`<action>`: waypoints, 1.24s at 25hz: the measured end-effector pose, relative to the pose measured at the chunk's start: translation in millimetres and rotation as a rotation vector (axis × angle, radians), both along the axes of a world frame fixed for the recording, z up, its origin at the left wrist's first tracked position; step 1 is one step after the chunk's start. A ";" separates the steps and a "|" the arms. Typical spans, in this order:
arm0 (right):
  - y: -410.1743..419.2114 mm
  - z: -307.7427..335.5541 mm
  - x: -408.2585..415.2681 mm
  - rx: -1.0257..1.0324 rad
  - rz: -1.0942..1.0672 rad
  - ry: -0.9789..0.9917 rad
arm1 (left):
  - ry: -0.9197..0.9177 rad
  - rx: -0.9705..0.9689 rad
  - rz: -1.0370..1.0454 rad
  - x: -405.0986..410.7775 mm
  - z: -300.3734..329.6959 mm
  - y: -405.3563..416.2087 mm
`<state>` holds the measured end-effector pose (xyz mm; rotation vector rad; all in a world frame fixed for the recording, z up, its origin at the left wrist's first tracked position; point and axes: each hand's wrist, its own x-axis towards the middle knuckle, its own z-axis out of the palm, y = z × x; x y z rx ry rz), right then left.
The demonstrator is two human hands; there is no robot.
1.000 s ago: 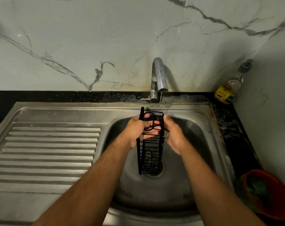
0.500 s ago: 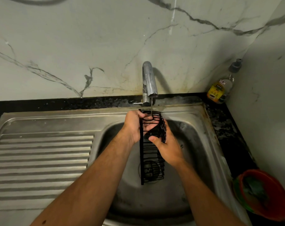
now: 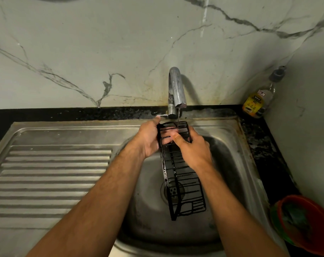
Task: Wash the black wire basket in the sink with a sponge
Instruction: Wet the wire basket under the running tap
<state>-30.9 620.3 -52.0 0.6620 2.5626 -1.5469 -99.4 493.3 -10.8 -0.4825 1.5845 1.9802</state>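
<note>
Head view, two hands point(image 3: 150, 140) point(image 3: 191, 149), one basket point(image 3: 183, 182)

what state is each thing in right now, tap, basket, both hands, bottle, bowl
tap: running, thin stream onto the basket's top end
wire basket: held upright over the sink, wet, lower end above the drain
left hand: gripping the basket's top left edge
right hand: on the basket's front, thumb pressed on the wires; no sponge visible
soap bottle: upright in the corner, cap on
red bowl: on the counter, something green inside

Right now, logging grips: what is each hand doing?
Left hand: closed on the black wire basket.
Right hand: on the basket's top; grip cannot be told.
</note>
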 end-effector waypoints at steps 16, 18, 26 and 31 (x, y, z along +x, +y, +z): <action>1.2 -0.6 16.8 0.058 0.091 -0.024 | 0.770 -1.135 -0.617 19.3 8.3 10.8; 1.4 1.6 16.1 0.054 0.125 -0.023 | 0.652 -1.019 -0.636 13.9 5.8 8.9; 5.4 -8.9 25.1 -0.034 -0.073 0.102 | 0.536 -0.818 -0.777 15.1 -16.2 0.1; -2.3 -10.6 32.2 -0.046 -0.001 0.136 | 0.228 -0.891 -0.640 18.8 -16.1 10.2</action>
